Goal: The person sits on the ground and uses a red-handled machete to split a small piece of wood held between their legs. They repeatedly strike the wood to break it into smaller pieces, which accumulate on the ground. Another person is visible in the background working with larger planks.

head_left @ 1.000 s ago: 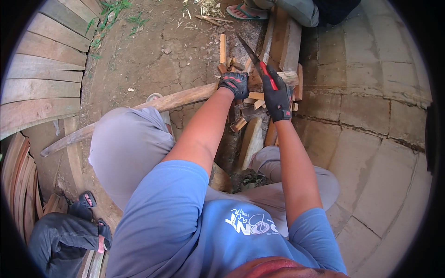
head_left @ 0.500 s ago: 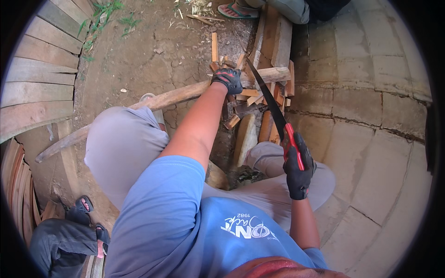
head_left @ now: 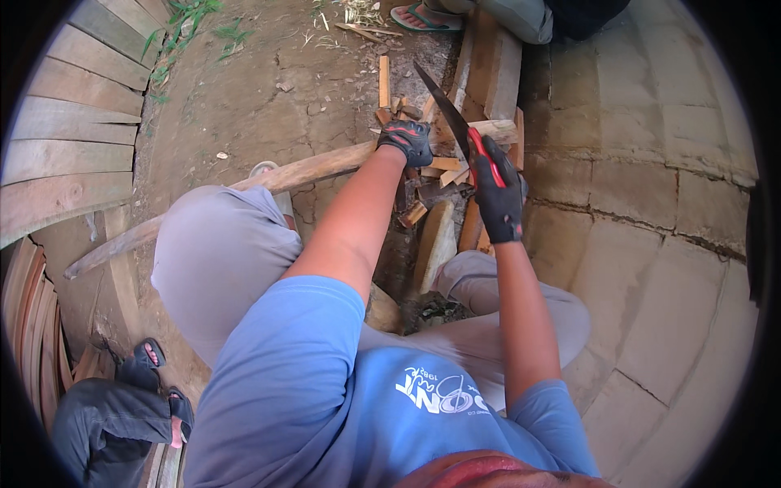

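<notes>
In my black-gloved right hand [head_left: 499, 199] is a hand saw [head_left: 444, 103] with a red handle, my fingers closed around the grip. Its dark blade points up and to the left, near the right part of a long wooden pole [head_left: 329, 165]. My left hand [head_left: 407, 143], in a black glove with red marks, is wrapped round that pole and presses on it. The pole slants from the lower left to the right, passing by my left knee. Small wood offcuts [head_left: 442, 165] lie under and around its right end.
Concrete paving [head_left: 643, 276] covers the right side. Thick timber beams [head_left: 495, 61] lie at the far end, where another person's sandaled foot [head_left: 427, 18] rests. A second person's dark trouser leg [head_left: 114, 427] is at lower left, beside stacked planks [head_left: 32, 317]. A wooden plank wall [head_left: 69, 154] stands at left.
My right hand has pushed the saw forward and away from me, with my forearm now stretched out further. The left hand stays on the pole.
</notes>
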Motion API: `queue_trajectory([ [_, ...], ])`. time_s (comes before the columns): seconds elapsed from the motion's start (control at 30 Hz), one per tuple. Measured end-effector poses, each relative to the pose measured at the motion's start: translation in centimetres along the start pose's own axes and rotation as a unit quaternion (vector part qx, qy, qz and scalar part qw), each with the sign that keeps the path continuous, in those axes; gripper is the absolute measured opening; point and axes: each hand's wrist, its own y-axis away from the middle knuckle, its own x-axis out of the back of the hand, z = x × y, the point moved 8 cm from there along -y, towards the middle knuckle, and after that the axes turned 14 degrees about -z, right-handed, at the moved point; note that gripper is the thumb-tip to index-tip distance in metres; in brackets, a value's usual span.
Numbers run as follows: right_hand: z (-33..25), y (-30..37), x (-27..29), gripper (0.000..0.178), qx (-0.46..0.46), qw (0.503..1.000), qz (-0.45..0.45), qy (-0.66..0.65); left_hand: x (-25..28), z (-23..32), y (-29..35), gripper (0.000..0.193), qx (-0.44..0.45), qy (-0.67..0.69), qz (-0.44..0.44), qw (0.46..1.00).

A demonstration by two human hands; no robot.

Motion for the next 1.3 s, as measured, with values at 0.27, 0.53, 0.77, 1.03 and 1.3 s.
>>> queue_trajectory([
  [0.27, 1.2, -5.5, -2.5, 0.043, 0.008, 0.999, 0.016, -0.04, 0.0, 0.5, -0.4, 0.059, -0.016, 0.012, -0.025, 0.999],
  [0.53, -2.2, 10.3, 5.5, 0.044, -0.061, 0.998, -0.005, 0.026, 0.1, -0.3, -0.9, 0.058, -0.007, 0.008, -0.009, 1.0],
  [0.77, -4.9, 17.8, 8.6, 0.043, -0.114, 0.993, 0.015, 0.025, -0.6, -1.0, -2.5, 0.065, -0.02, 0.018, -0.041, 0.999],
  [1.03, -1.3, 8.0, 3.8, 0.041, -0.039, 0.999, -0.005, 0.034, 0.2, 0.0, -1.6, 0.051, -0.025, 0.024, -0.019, 0.999],
  [1.3, 1.6, 7.0, 5.3, 0.039, -0.053, 0.996, 0.057, -0.047, -0.3, -0.2, -2.4, 0.078, -0.011, 0.019, -0.061, 0.998],
])
